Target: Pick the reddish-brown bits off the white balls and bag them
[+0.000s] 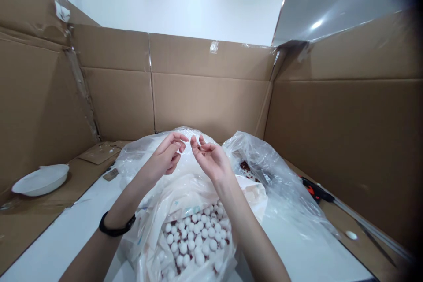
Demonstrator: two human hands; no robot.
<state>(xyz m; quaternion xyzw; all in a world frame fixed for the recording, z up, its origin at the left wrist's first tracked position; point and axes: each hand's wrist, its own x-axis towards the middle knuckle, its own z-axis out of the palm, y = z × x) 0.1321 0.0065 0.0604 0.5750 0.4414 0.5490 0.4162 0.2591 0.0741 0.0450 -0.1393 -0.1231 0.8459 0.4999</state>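
Note:
My left hand (pixel 168 155) hovers above the plastic bags with its fingers loosely bent and apart. Facing it is my right hand (pixel 211 157), palm turned up and fingers half curled. A small gap separates the two sets of fingertips, and I see nothing held in either hand. Below them, a white plastic bag (pixel 150 233) lies with its mouth wide open. Many small white foam-like balls (pixel 198 235) fill it, with dark red bits between them. Behind my right hand, a clear plastic bag (pixel 277 185) has dark red-brown pieces (pixel 247 169) in it.
A white table (pixel 82 224) carries the bags. Cardboard walls (pixel 211 101) surround it on three sides. To the left sits a white shallow dish (pixel 41 180). On the right lie a black-and-red handled tool (pixel 315 190), a long metal rod (pixel 370 224) and a small white round piece (pixel 351 235).

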